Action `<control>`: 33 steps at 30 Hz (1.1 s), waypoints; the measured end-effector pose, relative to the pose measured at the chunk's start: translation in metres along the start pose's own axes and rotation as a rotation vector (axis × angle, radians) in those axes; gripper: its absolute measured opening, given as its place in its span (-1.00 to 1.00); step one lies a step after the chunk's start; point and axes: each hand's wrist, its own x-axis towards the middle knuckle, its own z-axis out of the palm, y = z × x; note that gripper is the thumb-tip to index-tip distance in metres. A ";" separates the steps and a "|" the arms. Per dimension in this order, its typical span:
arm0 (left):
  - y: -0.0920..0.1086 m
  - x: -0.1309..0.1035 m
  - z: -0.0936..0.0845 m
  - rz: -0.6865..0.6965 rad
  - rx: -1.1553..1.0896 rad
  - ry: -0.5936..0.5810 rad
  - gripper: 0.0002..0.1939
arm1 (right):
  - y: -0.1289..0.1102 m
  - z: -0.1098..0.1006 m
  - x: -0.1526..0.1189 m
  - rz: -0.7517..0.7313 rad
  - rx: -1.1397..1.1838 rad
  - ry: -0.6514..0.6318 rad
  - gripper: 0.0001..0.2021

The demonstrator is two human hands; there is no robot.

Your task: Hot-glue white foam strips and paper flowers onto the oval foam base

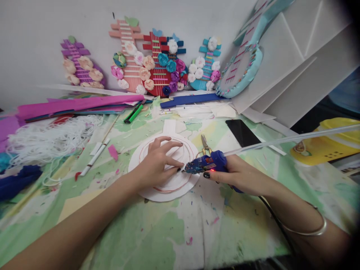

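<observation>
The left hand lies over the white disc, fingers spread and loosely bent; its thumb and forefinger come close together beside the nozzle, and I cannot tell whether they pinch anything there. The right hand is wrapped around a blue glue gun, its tip pointing at the disc just beside the left fingertips, a small red light glowing on its body. A bangle circles the right wrist.

From the back of the gun a long translucent glue stick runs out to the right, crossing in front of a yellow container. Gold-handled scissors lie just behind the gun, which partly hides their handles, and a black phone lies farther right. To the left are a white pen, a pink scrap and a tangled heap of white cord; a green cutter lies farther back. Decorated guitar shapes lean along the wall.

The disc is flat near the middle of the paint-patterned desk, with a white tab sticking out at its far side. Reddish rings are drawn inside its edge; the left hand and forearm cover part of its face, and the gun overlaps its right side
</observation>
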 end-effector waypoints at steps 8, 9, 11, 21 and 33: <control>-0.001 0.000 0.000 -0.009 -0.015 -0.008 -0.78 | 0.000 0.003 0.001 -0.017 -0.027 0.009 -0.72; -0.001 0.000 0.000 -0.007 -0.014 -0.010 -0.78 | 0.000 0.003 0.000 -0.016 -0.036 0.009 -0.72; -0.001 0.000 0.000 -0.008 -0.015 -0.015 -0.78 | -0.001 0.003 0.000 -0.020 -0.043 0.010 -0.73; -0.001 0.000 -0.001 -0.016 -0.034 -0.020 -0.79 | -0.002 0.002 0.000 -0.028 -0.089 0.021 -0.72; 0.006 -0.001 -0.004 -0.072 0.000 -0.031 -0.70 | 0.001 -0.006 -0.001 0.031 -0.039 0.116 -0.72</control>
